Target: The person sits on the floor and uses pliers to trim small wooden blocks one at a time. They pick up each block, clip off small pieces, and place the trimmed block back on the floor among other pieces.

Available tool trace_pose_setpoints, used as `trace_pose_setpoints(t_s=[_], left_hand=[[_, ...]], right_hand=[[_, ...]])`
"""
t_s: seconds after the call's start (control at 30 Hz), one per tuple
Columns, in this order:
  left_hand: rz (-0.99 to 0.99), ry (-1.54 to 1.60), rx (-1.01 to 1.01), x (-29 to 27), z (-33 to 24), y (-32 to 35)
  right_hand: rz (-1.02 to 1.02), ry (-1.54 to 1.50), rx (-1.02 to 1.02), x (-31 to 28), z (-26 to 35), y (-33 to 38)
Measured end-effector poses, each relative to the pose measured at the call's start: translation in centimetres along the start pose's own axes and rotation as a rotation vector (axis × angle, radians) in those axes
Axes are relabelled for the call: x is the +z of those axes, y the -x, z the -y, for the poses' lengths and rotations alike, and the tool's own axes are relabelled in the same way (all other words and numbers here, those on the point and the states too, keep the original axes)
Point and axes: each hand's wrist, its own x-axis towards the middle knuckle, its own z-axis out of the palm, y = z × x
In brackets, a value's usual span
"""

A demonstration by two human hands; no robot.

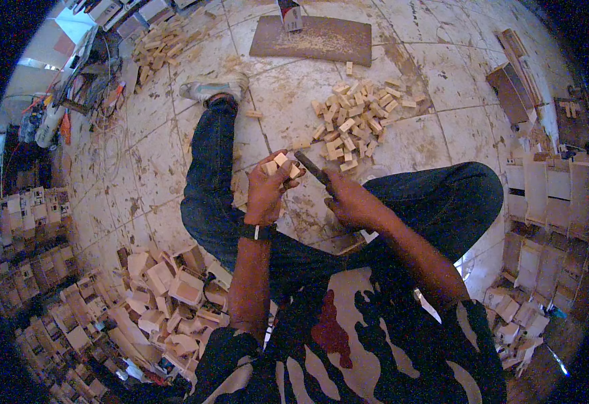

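Observation:
My left hand [265,190] is closed round a couple of small pale wooden blocks [280,161], held up in front of my lap. In my right hand [355,199] is a dark, narrow, flat file [312,167], its far end pointing up and left, close to the blocks. Whether the file touches them I cannot tell. Just beyond my hands, a loose heap of small wooden blocks [351,121] lies on the tiled floor.
A brown board [311,39] strewn with sawdust lies at the far side. Another block pile [159,50] is at far left. Larger wooden pieces [173,286] heap up at near left, with stacks [547,192] along the right. Cables and tools [55,121] clutter the left.

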Motion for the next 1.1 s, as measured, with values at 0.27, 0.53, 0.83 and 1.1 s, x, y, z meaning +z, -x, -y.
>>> trace_pose_setpoints(t_s=[0.27, 0.53, 0.83, 1.1], left_hand=[[-0.01, 0.181, -0.018, 0.9, -0.8, 0.3], [-0.071, -0.272, 0.211, 0.9, -1.5, 1.4], [-0.059, -0.923, 0.66, 0.9, -3.9, 2.3], [0.017, -1.133, 0.775, 0.8, -4.4, 2.1]], right_hand=[[0.069, -0.325, -0.129, -1.1, -1.6, 0.1], [0.179, -0.37, -0.034, -1.3, -0.7, 0.5], [0.21, -0.418, -0.044, -1.6, 0.1, 1.2], [0.241, -0.4, -0.086, -2.1, 0.6, 1.5]])
